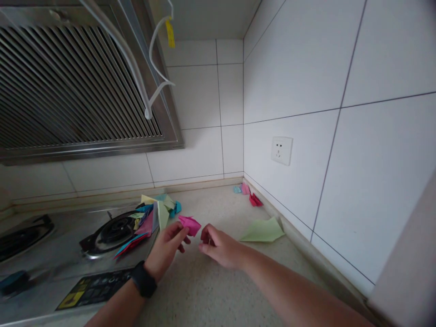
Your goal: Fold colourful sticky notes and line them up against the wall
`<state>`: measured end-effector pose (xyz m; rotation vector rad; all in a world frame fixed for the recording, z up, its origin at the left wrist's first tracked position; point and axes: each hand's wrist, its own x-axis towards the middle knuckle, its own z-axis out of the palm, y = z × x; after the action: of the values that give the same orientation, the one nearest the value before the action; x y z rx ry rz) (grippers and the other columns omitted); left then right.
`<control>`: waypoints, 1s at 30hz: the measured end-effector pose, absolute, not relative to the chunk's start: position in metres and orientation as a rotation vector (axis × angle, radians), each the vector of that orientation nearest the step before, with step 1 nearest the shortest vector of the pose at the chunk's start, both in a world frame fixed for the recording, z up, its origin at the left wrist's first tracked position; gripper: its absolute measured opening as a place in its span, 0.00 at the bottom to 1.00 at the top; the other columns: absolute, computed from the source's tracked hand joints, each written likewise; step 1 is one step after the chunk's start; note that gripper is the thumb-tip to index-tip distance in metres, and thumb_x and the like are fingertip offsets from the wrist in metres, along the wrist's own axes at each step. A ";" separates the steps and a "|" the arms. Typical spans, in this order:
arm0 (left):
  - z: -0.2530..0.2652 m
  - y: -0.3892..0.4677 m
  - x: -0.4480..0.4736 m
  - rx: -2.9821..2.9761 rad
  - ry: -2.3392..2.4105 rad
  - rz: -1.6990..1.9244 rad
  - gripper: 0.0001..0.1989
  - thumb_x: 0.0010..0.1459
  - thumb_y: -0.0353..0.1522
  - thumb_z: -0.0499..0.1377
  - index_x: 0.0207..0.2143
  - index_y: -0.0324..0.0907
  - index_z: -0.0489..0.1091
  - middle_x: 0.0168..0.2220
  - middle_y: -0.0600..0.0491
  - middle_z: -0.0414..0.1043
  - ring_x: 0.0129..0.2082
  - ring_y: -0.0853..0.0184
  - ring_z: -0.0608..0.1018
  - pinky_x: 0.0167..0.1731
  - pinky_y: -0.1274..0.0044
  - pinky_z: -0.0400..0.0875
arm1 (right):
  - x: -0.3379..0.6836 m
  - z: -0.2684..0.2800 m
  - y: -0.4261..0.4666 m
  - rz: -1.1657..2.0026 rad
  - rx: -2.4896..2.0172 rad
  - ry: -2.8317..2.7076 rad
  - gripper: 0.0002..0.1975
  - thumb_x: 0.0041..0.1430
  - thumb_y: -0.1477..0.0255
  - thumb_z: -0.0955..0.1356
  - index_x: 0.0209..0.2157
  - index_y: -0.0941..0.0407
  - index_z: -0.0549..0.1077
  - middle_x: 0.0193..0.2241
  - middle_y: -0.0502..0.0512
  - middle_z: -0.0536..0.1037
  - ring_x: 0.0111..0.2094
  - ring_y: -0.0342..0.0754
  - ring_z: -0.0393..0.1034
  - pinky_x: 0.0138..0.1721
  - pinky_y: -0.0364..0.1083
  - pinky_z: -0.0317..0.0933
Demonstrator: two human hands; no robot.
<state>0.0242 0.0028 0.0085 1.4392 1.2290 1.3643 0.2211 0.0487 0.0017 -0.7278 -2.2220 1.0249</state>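
Observation:
A bright pink folded paper piece (pixel 190 225) is pinched between the thumb and fingers of my left hand (pixel 172 240), above the counter. Just to its right, my right hand (pixel 218 245) has curled fingers with a gap between thumb and forefinger, and nothing shows in them. The pink paper and the right hand are apart. Left of my left hand, a heap of coloured papers (pixel 162 213) lies partly on the stove. Behind my right forearm rests a pale green paper sheet (pixel 264 230).
Small folded papers sit in the back corner, among them a red one (pixel 255 200) and a pink one (pixel 245 188). A gas stove (pixel 68 263) takes up the left. Above it hangs a range hood (pixel 75 86) with a white cable (pixel 126 50). A socket (pixel 282 151) is on the right wall.

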 end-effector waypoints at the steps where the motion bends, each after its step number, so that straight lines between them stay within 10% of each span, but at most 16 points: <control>1: 0.009 0.006 0.023 1.395 1.271 1.358 0.15 0.57 0.42 0.57 0.36 0.39 0.70 0.32 0.51 0.71 0.30 0.69 0.74 0.22 0.82 0.66 | 0.222 0.002 0.050 1.022 -0.719 -2.258 0.08 0.58 0.67 0.67 0.37 0.55 0.67 0.28 0.48 0.70 0.29 0.41 0.63 0.29 0.40 0.54; 20: 0.019 0.282 0.145 1.748 1.517 0.962 0.13 0.54 0.37 0.59 0.34 0.36 0.76 0.28 0.49 0.77 0.24 0.71 0.74 0.21 0.83 0.64 | 0.212 -0.005 0.066 0.951 -0.766 -1.390 0.06 0.62 0.72 0.59 0.41 0.52 0.58 0.33 0.50 0.62 0.32 0.44 0.59 0.35 0.43 0.58; 30: 0.003 0.302 0.163 1.864 1.678 0.922 0.15 0.55 0.38 0.59 0.41 0.40 0.78 0.34 0.46 0.79 0.38 0.61 0.78 0.37 0.77 0.68 | 0.213 -0.007 0.069 0.914 -0.798 -1.537 0.11 0.59 0.75 0.62 0.44 0.51 0.59 0.35 0.52 0.66 0.34 0.46 0.63 0.38 0.46 0.59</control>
<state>0.1625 0.3017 0.0030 1.8643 1.6781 0.9224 0.2134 0.0692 -0.0071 -0.7984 -1.5368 0.9139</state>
